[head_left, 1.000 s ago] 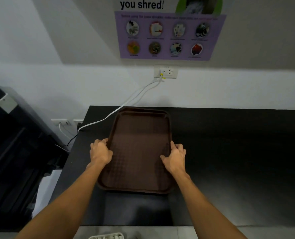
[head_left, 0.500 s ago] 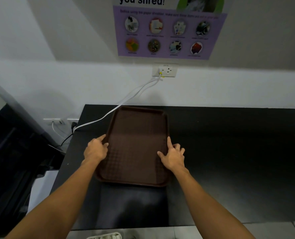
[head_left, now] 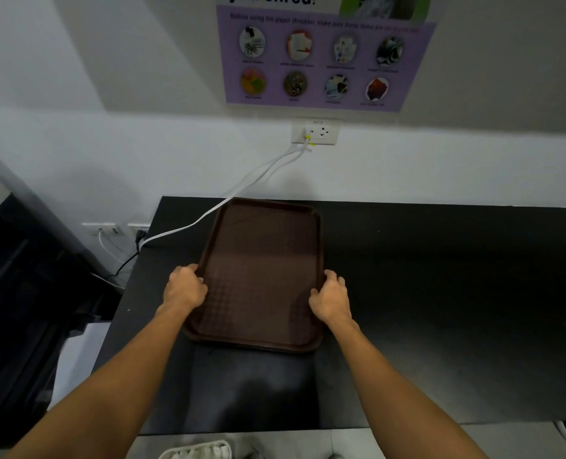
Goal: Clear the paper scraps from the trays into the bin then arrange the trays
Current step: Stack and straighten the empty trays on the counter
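1. Brown tray (head_left: 261, 260): lies on the left part of the black counter (head_left: 440, 293), its long sides running near to far. A white cable (head_left: 188, 226) passes its far-left corner.
2. Left grip (head_left: 183, 288): fingers curled over the tray's left rim, holding it.
3. Right grip (head_left: 331, 299): thumb on top, fingers wrapped round the tray's right rim.
4. Edges and room: the counter's left edge is near the tray. The dark surface stretches wide to the right, and a strip shows between the tray and the near edge.
5. Writing: purple poster (head_left: 324, 58) on the far wall, with a heading cut off at "you shred!". The line beneath begins "Before using the paper shredder". The captions are too small to read.
6. Wall socket (head_left: 316, 132): below the poster, with the cable plugged in.
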Tool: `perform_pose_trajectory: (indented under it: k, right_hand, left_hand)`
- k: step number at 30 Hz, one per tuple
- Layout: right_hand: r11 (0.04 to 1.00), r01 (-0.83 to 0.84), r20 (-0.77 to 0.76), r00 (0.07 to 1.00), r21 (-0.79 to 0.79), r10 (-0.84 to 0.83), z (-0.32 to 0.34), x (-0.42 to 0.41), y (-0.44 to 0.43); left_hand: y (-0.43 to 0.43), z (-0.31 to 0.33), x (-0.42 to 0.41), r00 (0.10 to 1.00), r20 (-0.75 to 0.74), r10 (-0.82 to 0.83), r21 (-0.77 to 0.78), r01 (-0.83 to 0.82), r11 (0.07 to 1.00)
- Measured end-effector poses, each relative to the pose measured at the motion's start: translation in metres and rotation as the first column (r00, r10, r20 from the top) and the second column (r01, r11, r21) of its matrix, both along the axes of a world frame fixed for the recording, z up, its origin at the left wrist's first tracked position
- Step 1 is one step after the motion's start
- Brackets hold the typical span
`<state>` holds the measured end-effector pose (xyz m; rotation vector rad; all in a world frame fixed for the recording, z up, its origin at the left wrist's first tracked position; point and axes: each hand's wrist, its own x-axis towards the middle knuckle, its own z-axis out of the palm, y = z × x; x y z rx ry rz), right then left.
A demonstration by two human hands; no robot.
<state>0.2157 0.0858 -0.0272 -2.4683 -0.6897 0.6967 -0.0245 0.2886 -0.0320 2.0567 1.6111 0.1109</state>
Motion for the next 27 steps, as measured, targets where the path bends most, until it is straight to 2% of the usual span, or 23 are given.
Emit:
perform_pose_trajectory:
  k: [8,21,27]
  right_hand:
    - [1.000,-0.005,-0.026,1.000,0.014,0.005,-0.005,-0.006,-0.002]
    - [0.980,-0.185,-0.058,0.980,0.074,0.189,-0.015,-0.037,0.063]
    - [0.969,-0.240,-0.036,0.969,0.060,0.243,-0.020,-0.047,0.104]
  left_hand:
    - [-0.007,-0.004,-0.014,0.999,-0.002,0.048,-0.007,-0.048,0.999]
    - [0.014,0.006,-0.074,0.931,0.051,0.363,0.004,-0.363,0.932]
    - [0.042,0.009,-0.086,0.903,0.046,0.428,0.004,-0.429,0.903]
